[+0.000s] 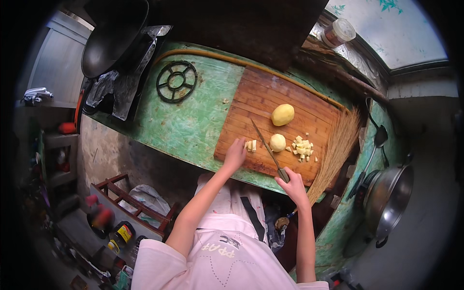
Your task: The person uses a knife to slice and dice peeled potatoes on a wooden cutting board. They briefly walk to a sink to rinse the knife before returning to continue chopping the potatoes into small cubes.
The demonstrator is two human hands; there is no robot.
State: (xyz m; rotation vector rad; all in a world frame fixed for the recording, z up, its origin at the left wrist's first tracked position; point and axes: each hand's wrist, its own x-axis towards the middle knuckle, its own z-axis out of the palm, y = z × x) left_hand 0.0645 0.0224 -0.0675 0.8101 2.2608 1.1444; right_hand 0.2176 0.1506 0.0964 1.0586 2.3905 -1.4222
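A wooden cutting board [250,98] lies on the green counter. My right hand [294,183] grips the handle of a kitchen knife [264,142], whose blade points up and left over the board. At the board's lower left, my left hand [235,154] has its fingertips at a few cut potato sticks [251,145]. Right of the blade sits a peeled potato piece [277,143], with a larger peeled potato [282,115] above it. Farther right lies a pile of diced potato [302,148], a few cubes scattered around it.
A straw broom [335,148] leans along the board's right edge. On the counter's left lies a black metal trivet ring [177,82], with a dark wok [112,40] beyond. A yellow hose [217,56] runs behind the board. A metal pan [393,203] hangs at right.
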